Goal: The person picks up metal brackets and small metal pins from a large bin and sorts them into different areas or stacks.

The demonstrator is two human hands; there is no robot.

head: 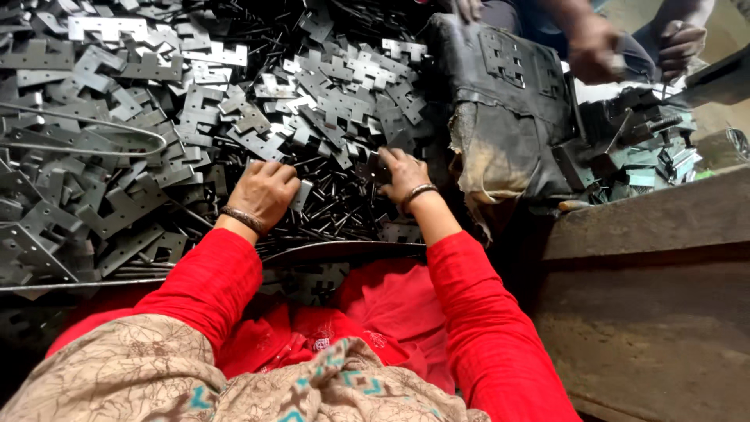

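Observation:
A big heap of flat grey metal hinge plates (234, 101) and thin dark pins (336, 203) lies in front of me. My left hand (264, 191) is curled over a plate at the near edge of the heap, fingers closed around it. My right hand (402, 173) reaches into the pile and its fingers pinch a small dark plate (375, 166). Both wrists wear bangles and both arms are in red sleeves. A shallow dark metal pan (344, 250) rests on my lap below the hands.
A worn black padded cushion (500, 101) with plates on top sits to the right. Beyond it another person's hands (594, 47) work over a stack of plates (641, 133). A bent wire loop (94, 137) lies at left. A concrete ledge (648, 227) runs along the right.

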